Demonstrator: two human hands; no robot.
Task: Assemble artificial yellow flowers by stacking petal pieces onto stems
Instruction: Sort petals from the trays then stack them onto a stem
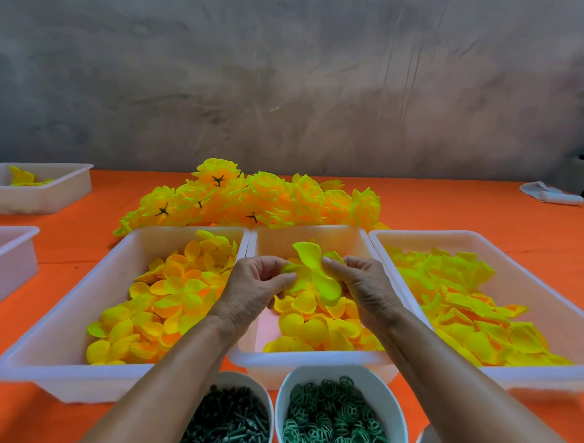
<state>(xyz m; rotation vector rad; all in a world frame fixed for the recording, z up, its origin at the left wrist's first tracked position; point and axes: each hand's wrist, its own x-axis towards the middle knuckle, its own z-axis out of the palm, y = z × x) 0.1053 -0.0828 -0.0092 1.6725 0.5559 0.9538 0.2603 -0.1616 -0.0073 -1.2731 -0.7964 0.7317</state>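
we are working at the desk (452, 208), which is covered in orange cloth. three white trays are sitting side by side in front of us: the left tray (79, 299) and the middle tray (311, 357) are holding rounded yellow-orange petals, and the right tray (548, 299) is holding pointed ones. behind them a heap of finished flowers (258, 199) is lying against the trays' far walls.

we are judging the step in hand to be picking and separating one petal piece before stacking. both hands are raised over the middle tray. the left hand (257, 286) is pinching the left edge of the petal piece (315, 272) with curled fingers, and the right hand (365, 284) is pinching its right edge. no stem is showing in either hand; we cannot tell whether one is hidden behind the piece.

the next move is probably calling for a stem from the near bowl of dark stems (231, 423), then threading the piece's centre hole onto it. the bowl of green ring parts (335, 421) is sitting just beside it.

both forearms are crossing above these bowls, so a reach back is needing a lift clear of their rims. two further trays at far left and a white cloth (549, 195) at far right are lying well apart.
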